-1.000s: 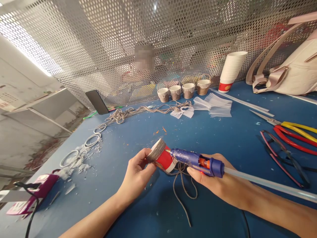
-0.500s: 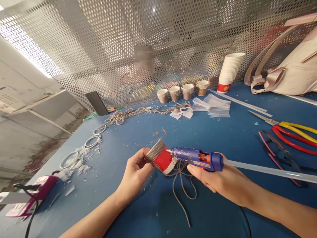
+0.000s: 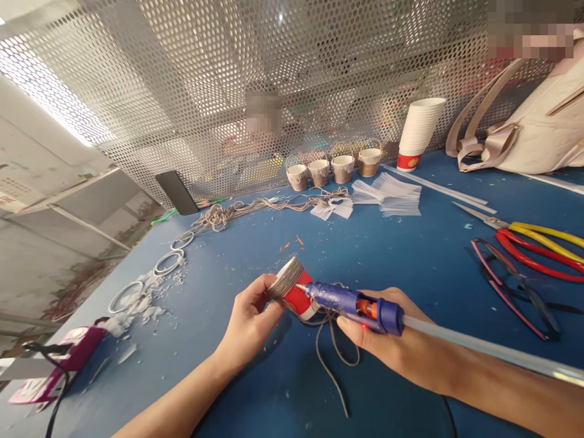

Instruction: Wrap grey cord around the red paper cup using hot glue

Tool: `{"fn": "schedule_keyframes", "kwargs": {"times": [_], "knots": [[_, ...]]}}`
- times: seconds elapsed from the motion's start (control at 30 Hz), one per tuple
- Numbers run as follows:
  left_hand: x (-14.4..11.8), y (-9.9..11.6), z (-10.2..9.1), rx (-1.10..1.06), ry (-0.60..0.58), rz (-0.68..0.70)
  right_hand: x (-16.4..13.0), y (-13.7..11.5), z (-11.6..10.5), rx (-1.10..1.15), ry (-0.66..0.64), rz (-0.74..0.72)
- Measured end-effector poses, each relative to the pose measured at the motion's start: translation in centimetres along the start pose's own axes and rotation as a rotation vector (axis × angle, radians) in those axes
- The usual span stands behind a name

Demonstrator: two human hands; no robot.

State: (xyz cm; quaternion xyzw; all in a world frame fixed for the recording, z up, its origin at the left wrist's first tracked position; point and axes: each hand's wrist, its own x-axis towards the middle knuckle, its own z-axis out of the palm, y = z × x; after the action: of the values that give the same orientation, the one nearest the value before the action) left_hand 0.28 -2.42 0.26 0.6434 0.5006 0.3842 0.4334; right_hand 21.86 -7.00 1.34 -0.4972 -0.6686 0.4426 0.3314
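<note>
Aslant, cup (image 3: 296,298) in left fingers (image 3: 271,316), glue gun (image 3: 340,298) adjacent

Flat blue tabletop (image 3: 401,249): bore crumbled white scraps (image 3: 150,311) on its left.
Far edge: four small brown-and-white handled cups (image 3: 342,173) stood upright.
Right side: red-and-yellow-handled metal scissors (image 3: 504,233) lay beside pink-and-black-framed glasses (image 3: 519,280).

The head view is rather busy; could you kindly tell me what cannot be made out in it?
In the head view:
Hot glue gun: grip, hidden by the right hand.
Nozzle: any glue at its tip, too small to tell.
Paper cup: one side, covered by the left hand.
Glue stick: far end, cut off by the right edge.
</note>
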Motion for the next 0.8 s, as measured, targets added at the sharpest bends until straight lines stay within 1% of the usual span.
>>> {"fn": "schedule_keyframes", "kwargs": {"times": [0.1, 0.2, 0.3, 0.4, 0.5, 0.53, 0.67, 0.8], "knots": [[0.0, 0.1, -0.1, -0.032, 0.002, -0.003, 0.3, -0.3, -0.6, 0.055, 0.002, 0.1], [0.0, 0.0, -0.1, -0.055, 0.006, 0.001, 0.4, -0.4, -0.9, 0.021, -0.002, 0.135], [0.0, -0.1, -0.1, -0.061, 0.009, -0.008, 0.2, -0.5, -0.6, 0.047, 0.009, 0.13], [0.1, -0.2, 0.0, -0.064, -0.007, -0.01, -0.1, -0.7, -0.1, 0.092, 0.057, 0.079], [0.2, -0.3, 0.0, -0.087, -0.02, -0.012, -0.1, -0.5, 0.0, 0.058, 0.094, 0.077], [0.2, -0.4, -0.1, -0.103, -0.019, -0.014, 0.0, -0.3, -0.1, 0.038, 0.079, 0.084], [0.4, -0.8, -0.4, -0.191, -0.023, -0.028, 0.7, 0.9, -0.7, 0.033, -0.053, 0.069], [0.7, -1.0, -0.7, -0.288, -0.02, -0.055, 1.1, 1.2, -1.2, 0.127, -0.057, 0.131]]}}
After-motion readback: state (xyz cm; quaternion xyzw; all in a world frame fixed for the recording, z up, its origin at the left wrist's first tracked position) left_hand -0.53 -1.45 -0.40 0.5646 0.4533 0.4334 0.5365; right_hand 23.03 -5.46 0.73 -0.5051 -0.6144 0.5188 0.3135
